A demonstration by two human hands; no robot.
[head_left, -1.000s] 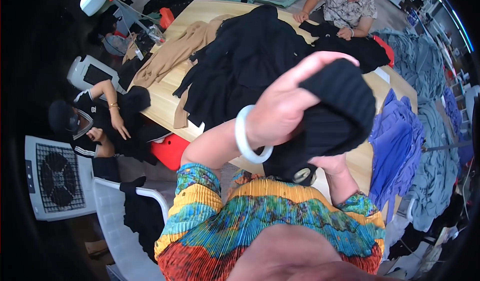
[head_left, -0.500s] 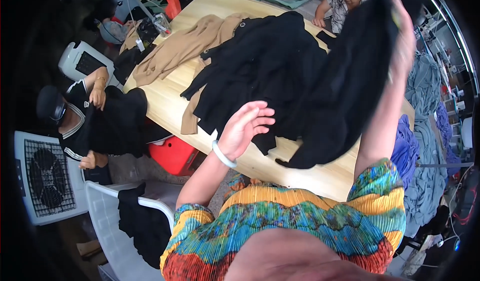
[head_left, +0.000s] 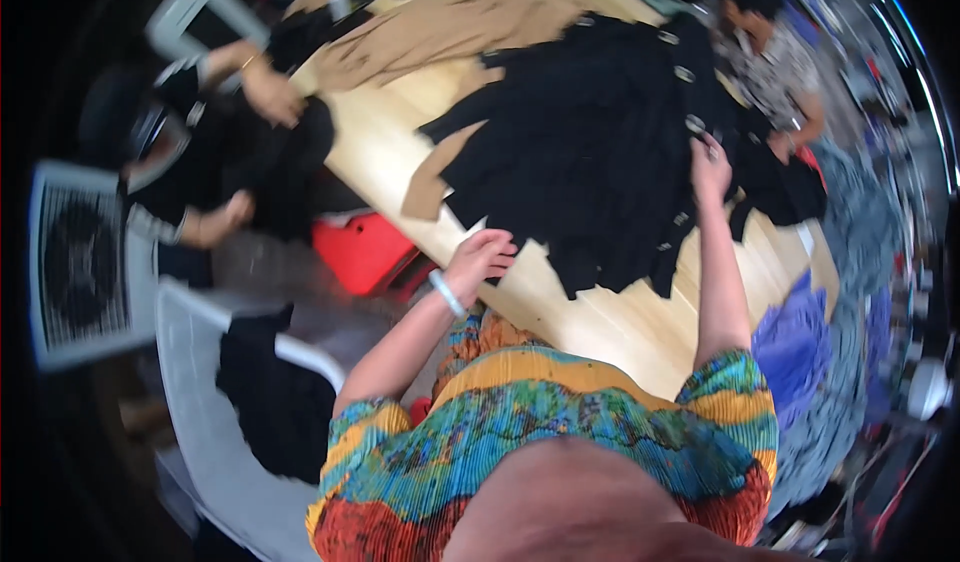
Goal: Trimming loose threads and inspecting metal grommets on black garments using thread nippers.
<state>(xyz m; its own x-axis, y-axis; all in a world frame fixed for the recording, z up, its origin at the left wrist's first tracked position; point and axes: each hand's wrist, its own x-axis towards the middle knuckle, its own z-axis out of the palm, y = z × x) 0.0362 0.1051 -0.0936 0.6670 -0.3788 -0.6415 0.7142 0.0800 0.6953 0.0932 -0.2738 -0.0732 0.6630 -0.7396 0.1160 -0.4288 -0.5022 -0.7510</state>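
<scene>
A black cardigan (head_left: 600, 152) with large light-rimmed buttons lies spread across the wooden table, on a pile of black knit pieces. My right hand (head_left: 711, 170) is at its button edge, fingers closed on the cloth beside a button. Off the near left edge of the black cloth, my left hand (head_left: 484, 259) hovers over the table's edge, fingers loosely stretched and nothing in them. A white bangle (head_left: 446, 293) circles that wrist. Motion blurs the picture, so the fingertips are not sharp.
Tan knit garments (head_left: 440, 37) lie on the far left of the wooden table (head_left: 620, 337). At left a co-worker handles black cloth by a red stool (head_left: 362, 252); another person sits far right. A white bin (head_left: 190, 382) holds black cloth. Purple cloth (head_left: 795, 347) hangs at right.
The black garment lifted high by my right hand now lies flat on the table. My right hand has come down onto it. My view has shifted.
</scene>
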